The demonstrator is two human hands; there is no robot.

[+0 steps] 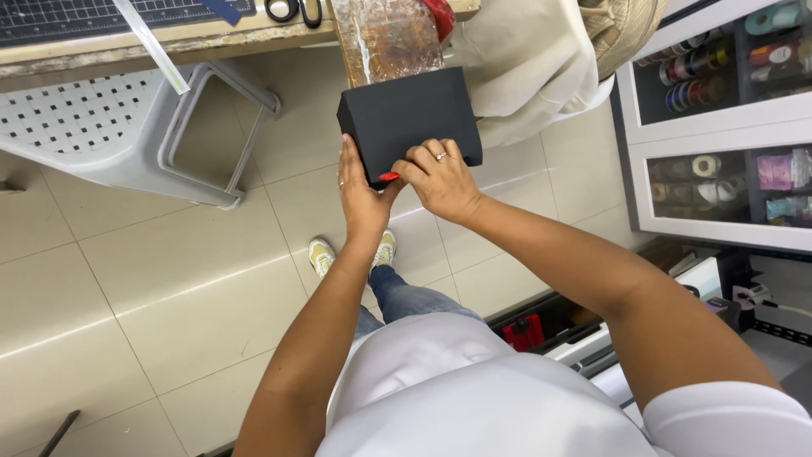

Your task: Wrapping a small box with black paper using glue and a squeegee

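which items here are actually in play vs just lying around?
In play:
- black box, held up over the floor
- left hand against its left side
- right hand on its lower edge
- small red piece between the hands at the box's bottom edge

Lying about:
- scissors on the table
- grey plastic chair
- ribbon spools in the white cabinet
- beige cloth

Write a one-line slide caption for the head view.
Standing person's left hand and right hand grip a black box, a small red object pinched between them, above a tiled floor.
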